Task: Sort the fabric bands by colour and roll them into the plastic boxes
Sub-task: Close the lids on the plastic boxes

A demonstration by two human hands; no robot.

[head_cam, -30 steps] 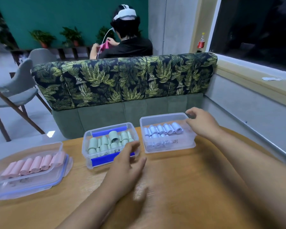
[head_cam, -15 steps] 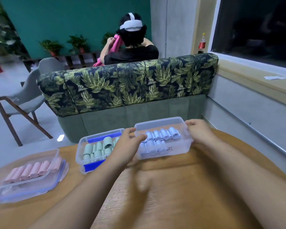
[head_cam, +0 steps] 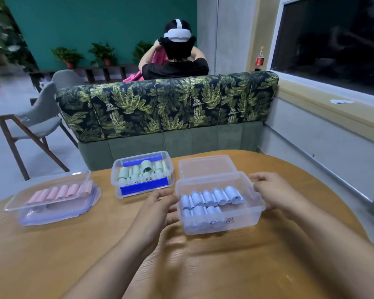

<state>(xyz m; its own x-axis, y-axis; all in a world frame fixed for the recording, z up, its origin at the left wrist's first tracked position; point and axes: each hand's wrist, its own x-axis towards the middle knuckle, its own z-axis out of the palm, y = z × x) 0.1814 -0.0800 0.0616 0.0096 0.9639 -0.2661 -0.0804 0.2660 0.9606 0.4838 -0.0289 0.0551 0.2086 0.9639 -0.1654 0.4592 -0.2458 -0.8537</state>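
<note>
A clear plastic box [head_cam: 221, 226] filled with several rolled pale-blue bands [head_cam: 212, 197] sits near me on the round wooden table [head_cam: 203, 266]. My left hand [head_cam: 158, 207] presses its left wall and my right hand [head_cam: 271, 192] grips its right rim. Its clear lid [head_cam: 207, 167] lies flat just behind it. To the left stands a box with blue clips [head_cam: 143, 186] holding rolled green bands [head_cam: 141, 170]. At the far left a shallow box [head_cam: 52, 209] holds a row of rolled pink bands [head_cam: 61, 192].
A leaf-patterned sofa back [head_cam: 166, 104] rises behind the table, with a person in a black top [head_cam: 175, 67] seated beyond it. A grey chair [head_cam: 35, 121] stands at the left. A wall and window ledge [head_cam: 333, 113] run along the right.
My left hand went from the green box to the blue box's left side. Both hands have drawn the blue box toward me, off its lid, which stays behind.
</note>
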